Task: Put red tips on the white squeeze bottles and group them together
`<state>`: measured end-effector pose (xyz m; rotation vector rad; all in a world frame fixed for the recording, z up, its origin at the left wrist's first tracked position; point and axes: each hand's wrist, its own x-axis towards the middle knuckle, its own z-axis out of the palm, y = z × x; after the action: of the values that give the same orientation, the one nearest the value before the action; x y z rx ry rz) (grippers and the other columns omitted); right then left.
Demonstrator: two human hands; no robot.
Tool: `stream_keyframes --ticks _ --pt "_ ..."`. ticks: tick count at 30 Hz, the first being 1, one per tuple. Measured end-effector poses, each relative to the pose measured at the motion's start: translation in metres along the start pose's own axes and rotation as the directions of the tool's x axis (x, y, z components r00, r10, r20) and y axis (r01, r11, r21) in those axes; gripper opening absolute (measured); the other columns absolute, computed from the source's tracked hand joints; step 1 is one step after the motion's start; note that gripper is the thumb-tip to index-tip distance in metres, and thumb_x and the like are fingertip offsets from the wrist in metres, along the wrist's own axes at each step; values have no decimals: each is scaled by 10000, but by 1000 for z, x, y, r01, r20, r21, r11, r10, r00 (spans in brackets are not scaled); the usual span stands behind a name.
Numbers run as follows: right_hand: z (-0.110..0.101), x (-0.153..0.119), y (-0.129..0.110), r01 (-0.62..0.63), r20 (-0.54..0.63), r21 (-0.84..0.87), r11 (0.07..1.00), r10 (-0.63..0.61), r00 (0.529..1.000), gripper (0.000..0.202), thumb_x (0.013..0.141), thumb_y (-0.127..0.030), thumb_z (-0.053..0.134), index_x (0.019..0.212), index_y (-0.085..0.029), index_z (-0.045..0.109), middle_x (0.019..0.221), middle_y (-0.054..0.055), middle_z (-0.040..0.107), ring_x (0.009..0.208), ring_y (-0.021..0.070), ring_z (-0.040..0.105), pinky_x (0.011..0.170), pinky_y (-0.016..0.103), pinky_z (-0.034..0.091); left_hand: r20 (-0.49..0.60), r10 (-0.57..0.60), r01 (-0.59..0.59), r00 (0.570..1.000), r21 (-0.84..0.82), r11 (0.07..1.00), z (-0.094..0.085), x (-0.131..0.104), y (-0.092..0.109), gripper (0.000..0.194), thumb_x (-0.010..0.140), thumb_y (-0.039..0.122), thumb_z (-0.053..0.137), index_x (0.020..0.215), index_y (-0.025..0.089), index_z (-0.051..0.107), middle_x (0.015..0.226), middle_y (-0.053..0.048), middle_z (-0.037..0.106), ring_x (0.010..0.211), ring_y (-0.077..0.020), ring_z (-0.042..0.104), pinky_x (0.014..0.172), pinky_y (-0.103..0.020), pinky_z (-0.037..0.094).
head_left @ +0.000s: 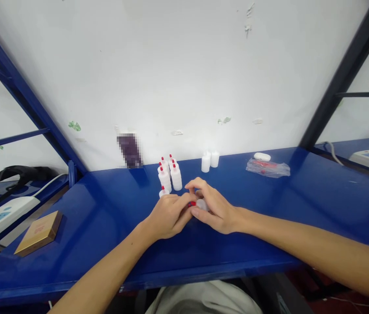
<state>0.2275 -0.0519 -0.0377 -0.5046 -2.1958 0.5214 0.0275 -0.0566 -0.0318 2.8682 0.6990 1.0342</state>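
Observation:
Near the middle of the blue table (233, 248), my two hands meet. My left hand (171, 214) is closed at a small red cap (191, 204), with its fingertips around it. My right hand (216, 209) is curled around a whitish translucent piece (201, 205), partly hidden by the fingers, right beside the red cap. Just behind my left hand stand several white bottles with red tips (176, 178), upright in a close group; one at the front is partly covered by that hand. Farther back, a few white bottles without red tips (206, 162) stand together.
A clear plastic bag with red pieces (269, 168) lies at the back right beside a white oval object (262, 156). On the left are a gold box (39, 233) and a white power strip (4, 220). A blurred dark object (130, 150) leans against the wall.

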Motion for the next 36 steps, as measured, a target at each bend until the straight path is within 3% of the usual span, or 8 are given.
stream_keyframes --ticks 3,7,13,19,24,28,31,36 --pt "-5 0 9 -59 -39 19 998 59 997 394 962 -356 458 1322 -242 345 1022 35 488 656 122 485 657 300 444 -141 -95 101 986 40 994 -8 -4 -11 66 947 227 432 910 195 477 589 51 494 473 -95 452 511 -227 348" --pt "-11 3 19 -165 -87 1 986 165 982 293 965 -275 442 1254 -229 416 926 6 505 664 122 488 684 296 427 -282 -160 220 946 197 956 -26 -10 -32 100 916 243 444 825 201 436 543 72 403 443 -92 400 495 -228 314" --pt "-12 6 28 -253 -88 114 961 264 961 229 955 -192 364 1149 -207 485 776 -23 489 625 127 493 630 276 417 -206 -321 378 925 395 837 -47 -12 -47 113 891 286 482 834 189 490 542 65 472 460 -107 465 523 -236 314" --pt "-12 6 27 -275 -72 96 957 282 957 173 977 -317 423 997 -195 545 694 -31 492 583 118 479 579 252 398 -68 -429 411 901 452 792 -43 -9 -47 136 888 306 488 866 191 557 592 35 592 495 -133 534 537 -248 302" --pt "-10 9 25 -299 -80 82 951 305 949 187 951 -343 486 927 -189 588 675 -30 508 583 111 465 573 247 387 -41 -458 414 888 505 757 -41 -9 -48 141 870 322 508 888 199 574 608 28 619 523 -151 567 537 -253 276" --pt "-12 8 26 -283 -183 131 950 303 935 222 799 -385 686 863 -181 624 585 -54 472 529 107 421 552 261 366 -53 -477 438 877 494 751 -42 -8 -48 173 896 356 492 872 201 564 592 32 606 515 -150 561 532 -253 262" --pt "-22 11 30 -223 -285 237 945 288 914 202 814 -365 602 880 -176 631 612 -31 502 543 127 466 553 278 378 -64 -484 452 873 481 751 -43 -7 -46 216 918 399 475 903 201 559 559 42 580 492 -151 545 530 -249 266" --pt "-57 42 57 -155 -472 350 924 316 823 206 753 -246 488 917 -185 596 645 -10 526 592 158 508 581 292 408 -159 -411 438 898 427 791 -42 -6 -41 223 925 393 457 899 189 544 532 51 537 466 -135 518 531 -243 301"
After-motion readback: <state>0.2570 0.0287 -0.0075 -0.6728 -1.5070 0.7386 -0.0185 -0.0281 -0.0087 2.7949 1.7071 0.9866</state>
